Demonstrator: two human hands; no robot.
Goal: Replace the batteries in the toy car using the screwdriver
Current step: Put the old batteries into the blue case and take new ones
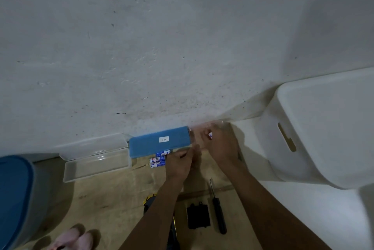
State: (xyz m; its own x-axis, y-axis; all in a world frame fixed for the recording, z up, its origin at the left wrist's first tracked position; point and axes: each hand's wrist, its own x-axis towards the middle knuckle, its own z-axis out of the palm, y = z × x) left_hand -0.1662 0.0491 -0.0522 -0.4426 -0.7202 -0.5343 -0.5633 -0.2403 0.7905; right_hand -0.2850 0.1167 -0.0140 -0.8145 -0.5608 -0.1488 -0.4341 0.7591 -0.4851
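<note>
At the table's near edge the toy car lies opened, and both hands are busy with batteries by the far edge.

Nearest, the toy car [149,202] lies mostly hidden under the left forearm. Its black cover [198,216] and the screwdriver [218,209] lie just beside it, probably set down because the unscrewing is done. Farther out, the left hand [179,161] curls against the ends of the loose batteries [158,159], which lie touching a blue box [159,141]. Blur hides whether it actually grips them. Close to the far edge, the right hand [220,146] pinches a single battery [210,134] at its fingertips, apparently to keep it apart from the others.
</note>
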